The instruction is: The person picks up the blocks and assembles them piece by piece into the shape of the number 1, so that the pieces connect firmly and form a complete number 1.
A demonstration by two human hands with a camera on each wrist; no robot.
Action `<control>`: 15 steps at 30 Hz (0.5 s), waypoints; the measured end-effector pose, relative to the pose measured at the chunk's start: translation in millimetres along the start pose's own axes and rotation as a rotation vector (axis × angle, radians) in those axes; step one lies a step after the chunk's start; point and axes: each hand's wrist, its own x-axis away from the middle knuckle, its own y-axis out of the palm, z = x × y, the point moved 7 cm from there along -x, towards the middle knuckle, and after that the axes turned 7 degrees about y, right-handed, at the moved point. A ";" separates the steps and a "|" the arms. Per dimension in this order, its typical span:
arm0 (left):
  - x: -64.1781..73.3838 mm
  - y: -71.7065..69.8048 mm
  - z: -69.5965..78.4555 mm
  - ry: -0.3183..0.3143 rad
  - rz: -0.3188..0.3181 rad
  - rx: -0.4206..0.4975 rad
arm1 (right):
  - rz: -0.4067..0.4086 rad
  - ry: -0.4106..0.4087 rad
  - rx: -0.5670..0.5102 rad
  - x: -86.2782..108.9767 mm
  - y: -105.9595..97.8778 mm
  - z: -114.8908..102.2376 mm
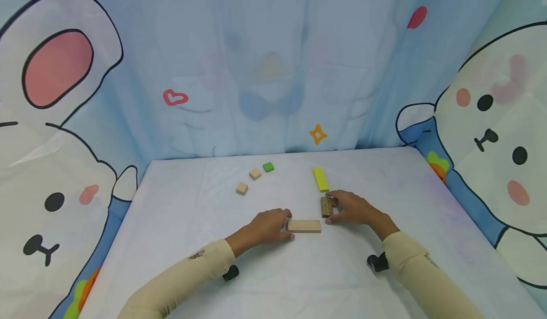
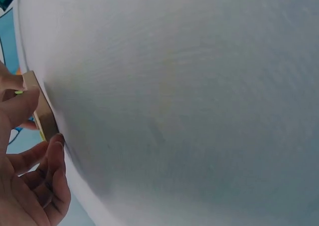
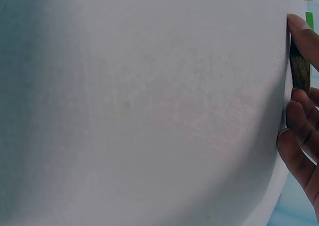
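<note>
My left hand [image 1: 268, 226] is at the left end of a pale, flat wooden block [image 1: 304, 226], pinching it between thumb and fingers. In the left wrist view, that block [image 2: 44, 113] shows edge-on, with the thumb and fingertips against it. Just beyond its right end is a darker brown wooden block [image 1: 326, 207] with streaked grain, standing crosswise to it. My right hand [image 1: 352, 208] holds this brown block by its two ends, thumb at the near end and fingers at the far one. A long yellow block [image 1: 321, 180] lies just past the right fingertips.
Further back on the white-covered table [image 1: 192, 214] lie two small pale wooden cubes, one nearer [image 1: 242, 188] and one farther [image 1: 255, 173], and a green block [image 1: 268, 167]. A blue printed curtain [image 1: 265, 34] hangs behind the table's back edge.
</note>
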 end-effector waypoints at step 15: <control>-6.1 4.4 1.9 0.029 0.031 -0.042 | -0.025 -0.038 -0.046 -1.2 -1.4 -2.8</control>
